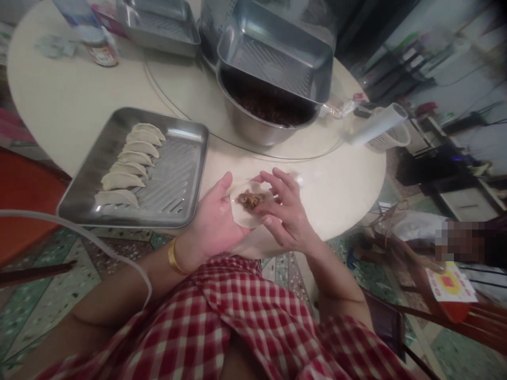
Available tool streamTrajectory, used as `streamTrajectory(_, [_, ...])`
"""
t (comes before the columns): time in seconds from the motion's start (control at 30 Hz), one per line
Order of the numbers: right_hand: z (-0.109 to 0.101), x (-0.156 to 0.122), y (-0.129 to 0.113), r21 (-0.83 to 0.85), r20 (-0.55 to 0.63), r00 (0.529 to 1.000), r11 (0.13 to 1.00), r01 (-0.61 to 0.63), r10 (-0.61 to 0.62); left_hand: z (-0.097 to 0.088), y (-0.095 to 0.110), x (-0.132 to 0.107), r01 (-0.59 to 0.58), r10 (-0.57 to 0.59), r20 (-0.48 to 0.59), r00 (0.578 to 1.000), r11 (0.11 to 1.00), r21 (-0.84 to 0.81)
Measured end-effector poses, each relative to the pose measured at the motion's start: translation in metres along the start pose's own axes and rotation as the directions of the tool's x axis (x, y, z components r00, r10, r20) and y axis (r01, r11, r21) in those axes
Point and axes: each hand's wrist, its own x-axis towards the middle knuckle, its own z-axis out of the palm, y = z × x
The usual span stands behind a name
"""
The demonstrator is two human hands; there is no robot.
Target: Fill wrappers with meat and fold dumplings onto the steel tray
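A round dumpling wrapper (240, 214) lies flat across my left hand (214, 214), with the thumb raised at its far left edge. A small mound of chopped meat filling (250, 200) sits in the wrapper's middle. My right hand (285, 211) reaches over from the right, fingers curved and apart, with a fingertip touching the filling. To the left of my hands, a metal tray (170, 195) holds a row of several folded dumplings (122, 180). Beyond my hands stands a steel bowl (257, 129) of dark filling, partly covered by another metal tray (273, 58) resting on its rim.
A third metal tray (162, 31) and a labelled jar (102, 53) stand farther back on the round table (47, 100). At the right are a plastic-looking roll (378, 124) and a white basket (392, 138). Another person sits at the right, beyond the table.
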Motion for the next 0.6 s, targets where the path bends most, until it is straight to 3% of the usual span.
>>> streamTrajectory(0.2, [-0.004, 0.003, 0.003, 0.036, -0.106, 0.992, 0.997, 0.073, -0.069, -0.002, -0.001, 0.002, 0.033, -0.032, 0.026, 0.999, 0.999, -0.020])
streamTrajectory(0.47, [0.013, 0.007, 0.007, -0.195, -0.083, 0.976, 0.964, 0.182, -0.201, 0.007, -0.003, -0.002, 0.057, -0.060, -0.073, 0.996, 0.998, -0.041])
streamTrajectory(0.6, [0.010, 0.006, 0.010, -0.189, -0.087, 0.965, 0.955, 0.227, -0.247, 0.003, -0.002, 0.002, 0.045, -0.049, -0.101, 0.994, 0.998, -0.037])
